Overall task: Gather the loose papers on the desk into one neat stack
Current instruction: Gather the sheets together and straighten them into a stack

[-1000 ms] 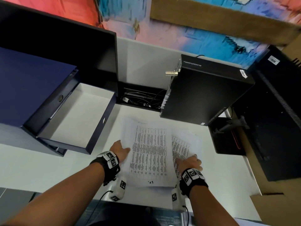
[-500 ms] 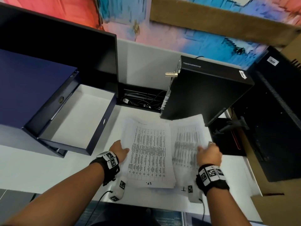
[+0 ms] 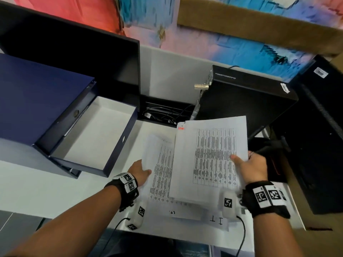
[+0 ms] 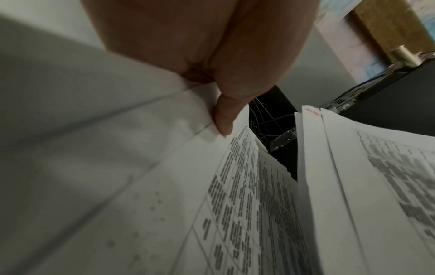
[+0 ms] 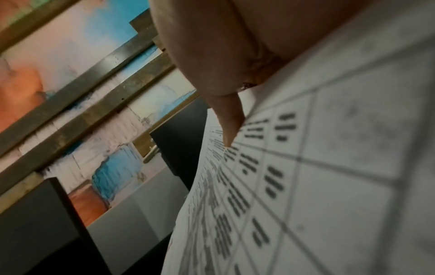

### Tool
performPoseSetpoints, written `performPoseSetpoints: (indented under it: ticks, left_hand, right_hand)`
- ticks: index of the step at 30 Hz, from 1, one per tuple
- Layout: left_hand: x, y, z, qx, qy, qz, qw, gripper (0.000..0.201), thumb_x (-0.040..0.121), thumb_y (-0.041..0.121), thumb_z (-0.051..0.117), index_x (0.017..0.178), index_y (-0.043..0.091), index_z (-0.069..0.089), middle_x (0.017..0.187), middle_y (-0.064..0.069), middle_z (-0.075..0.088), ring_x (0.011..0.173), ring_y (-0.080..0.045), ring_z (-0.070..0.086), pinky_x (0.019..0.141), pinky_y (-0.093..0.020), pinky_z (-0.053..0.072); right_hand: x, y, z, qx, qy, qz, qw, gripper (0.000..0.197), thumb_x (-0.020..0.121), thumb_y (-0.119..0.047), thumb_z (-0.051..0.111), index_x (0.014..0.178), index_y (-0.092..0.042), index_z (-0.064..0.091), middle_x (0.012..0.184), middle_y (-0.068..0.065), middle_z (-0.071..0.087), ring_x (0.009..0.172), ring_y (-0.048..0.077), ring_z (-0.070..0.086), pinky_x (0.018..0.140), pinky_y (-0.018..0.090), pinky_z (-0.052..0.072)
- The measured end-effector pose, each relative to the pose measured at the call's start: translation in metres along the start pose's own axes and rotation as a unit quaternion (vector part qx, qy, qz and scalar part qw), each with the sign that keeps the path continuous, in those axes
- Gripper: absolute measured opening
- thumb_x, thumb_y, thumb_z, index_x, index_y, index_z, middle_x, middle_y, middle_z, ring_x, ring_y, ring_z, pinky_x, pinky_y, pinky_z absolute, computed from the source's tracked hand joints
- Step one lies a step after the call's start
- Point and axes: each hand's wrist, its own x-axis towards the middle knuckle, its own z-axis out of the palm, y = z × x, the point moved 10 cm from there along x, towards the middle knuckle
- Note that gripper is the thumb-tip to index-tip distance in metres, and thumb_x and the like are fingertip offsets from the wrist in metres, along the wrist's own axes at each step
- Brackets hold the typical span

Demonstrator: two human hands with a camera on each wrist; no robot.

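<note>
A pile of printed sheets (image 3: 161,175) lies on the white desk (image 3: 37,190). My left hand (image 3: 140,170) grips its left edge; the thumb (image 4: 223,119) lies on top of the pile (image 4: 247,204) and the fingers are hidden under it. My right hand (image 3: 250,167) holds a second bundle of table printouts (image 3: 209,156) by its right edge, raised off the desk and overlapping the pile's right half. The thumb (image 5: 228,122) presses on the top sheet (image 5: 306,186). This bundle (image 4: 353,186) also shows in the left wrist view.
An open dark-blue box drawer (image 3: 96,134) stands left of the papers, with a monitor (image 3: 74,52) behind it. A black computer case (image 3: 241,101) and a cable tray (image 3: 163,112) sit behind the papers. Black equipment (image 3: 315,136) fills the right side. One more sheet (image 3: 217,219) lies at the front edge.
My right hand has picked the right-hand bundle up off the desk, swung it out to the right, then brought it left over the pile. The left hand has stayed put.
</note>
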Motion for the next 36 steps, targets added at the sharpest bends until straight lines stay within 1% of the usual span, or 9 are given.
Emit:
performPoseSetpoints:
  ticks: [8,11,13,15,19,25,30,33,36]
  left_hand:
    - [-0.002,-0.002,0.001,-0.064,0.009,-0.03,0.997,0.06,0.098,0.047,0.045,0.138,0.003,0.049,0.14,-0.015,0.053,0.128,-0.031,0.052,0.108,-0.034,0.039]
    - [-0.004,-0.001,0.002,-0.132,0.004,-0.066,0.989,0.067,0.102,0.052,0.028,0.14,0.0,0.047,0.145,-0.018,0.048,0.134,-0.031,0.045,0.11,-0.033,0.031]
    - [-0.004,0.001,0.005,-0.133,-0.006,-0.059,0.989,0.066,0.098,0.054,0.04,0.141,0.003,0.046,0.143,-0.015,0.05,0.132,-0.03,0.048,0.109,-0.034,0.033]
    - [-0.005,0.004,0.007,-0.093,-0.01,-0.032,0.995,0.056,0.092,0.041,0.06,0.136,0.008,0.05,0.135,-0.01,0.059,0.12,-0.029,0.057,0.104,-0.036,0.044]
    - [-0.014,0.019,0.0,-0.056,0.018,0.027,0.998,0.051,0.089,0.019,0.065,0.137,0.012,0.046,0.131,-0.007,0.06,0.119,-0.026,0.058,0.103,-0.035,0.045]
    - [-0.064,0.093,-0.026,-0.257,-0.051,0.203,0.943,0.044,0.092,0.004,0.062,0.13,0.025,0.054,0.122,0.014,0.066,0.112,0.002,0.062,0.098,-0.021,0.048]
    - [-0.081,0.147,-0.05,-0.277,-0.052,0.281,0.917,0.04,0.091,0.004,0.064,0.119,0.032,0.06,0.118,0.008,0.071,0.112,-0.008,0.066,0.096,-0.028,0.051]
    - [-0.088,0.161,-0.066,-0.268,0.002,0.317,0.91,0.038,0.093,0.005,0.061,0.115,0.036,0.06,0.115,0.009,0.071,0.111,-0.008,0.066,0.097,-0.032,0.052]
    - [-0.093,0.162,-0.075,-0.279,0.016,0.336,0.9,0.038,0.094,0.002,0.059,0.119,0.03,0.06,0.117,0.01,0.069,0.112,-0.005,0.065,0.096,-0.023,0.051]
  right_hand:
    - [0.008,0.003,0.047,-0.017,-0.005,-0.026,0.999,0.02,0.081,-0.02,0.078,0.095,-0.009,0.071,0.087,0.005,0.073,0.079,0.024,0.07,0.068,0.023,0.048]
    - [0.007,0.057,0.085,-0.118,-0.059,0.062,0.989,0.046,0.084,-0.028,0.073,0.123,-0.007,0.061,0.117,0.011,0.068,0.109,0.029,0.065,0.089,0.028,0.048]
    - [-0.008,0.089,0.118,-0.168,-0.121,0.105,0.973,0.055,0.09,-0.031,0.065,0.137,-0.007,0.049,0.136,0.012,0.056,0.127,0.031,0.053,0.103,0.032,0.042]
    - [-0.027,0.101,0.152,-0.198,-0.182,0.083,0.959,0.05,0.093,-0.035,0.06,0.135,-0.011,0.047,0.135,0.01,0.052,0.135,0.031,0.046,0.109,0.036,0.038]
    - [-0.04,0.107,0.165,-0.158,-0.208,0.07,0.963,0.085,0.088,-0.04,0.069,0.155,-0.011,0.025,0.158,0.008,0.032,0.143,0.026,0.035,0.117,0.038,0.029]
    - [-0.011,0.073,0.101,0.083,-0.161,0.065,0.981,0.126,0.047,-0.041,0.095,0.152,-0.018,0.029,0.149,0.008,0.046,0.132,0.025,0.05,0.11,0.047,0.04]
    - [-0.009,0.002,0.059,0.282,-0.134,0.001,0.95,0.062,0.057,-0.02,0.087,0.114,-0.015,0.065,0.112,0.006,0.074,0.105,0.024,0.07,0.101,0.051,0.049]
    - [-0.024,-0.041,0.027,0.276,-0.069,-0.092,0.954,0.063,0.065,-0.021,0.087,0.122,-0.008,0.063,0.113,0.001,0.073,0.106,0.015,0.069,0.096,0.033,0.054]
    - [-0.041,-0.053,0.019,0.286,-0.048,-0.112,0.95,0.042,0.071,-0.009,0.084,0.11,-0.004,0.069,0.105,0.006,0.075,0.099,0.021,0.072,0.087,0.036,0.058]
